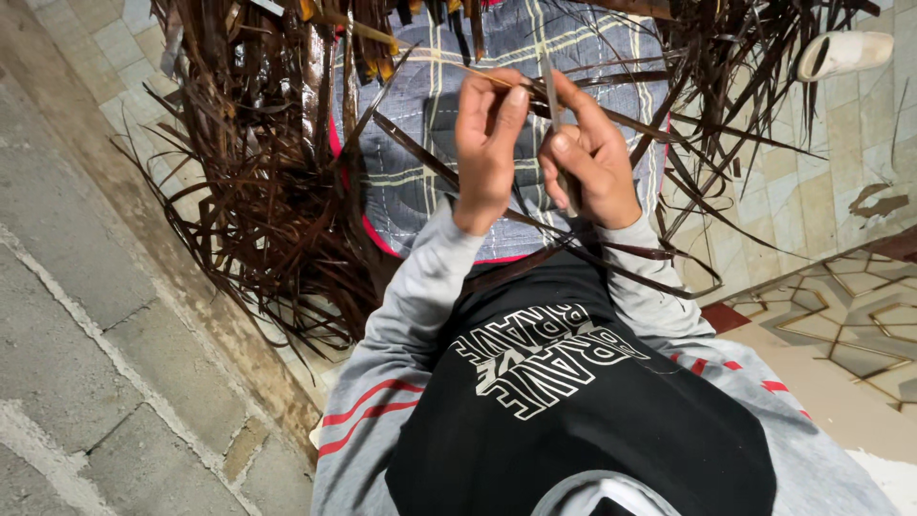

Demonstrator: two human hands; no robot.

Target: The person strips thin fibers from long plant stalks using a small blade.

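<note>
My left hand (487,143) pinches a thin pale leaf strip (449,63) that runs up and left from its fingertips. My right hand (592,158) is closed around a slim knife (551,96), its blade pointing up beside the left fingers. Both hands are held close together over a grey quilted cushion with a red rim (411,182). Grey sleeves and a black printed shirt front fill the lower middle of the view.
Heaps of dark brown dried palm leaf strips (258,182) lie left of the cushion and more (726,86) to its right. A white sandal (845,53) lies at the top right on the tiled floor (831,191). A rough concrete block wall (86,334) fills the left.
</note>
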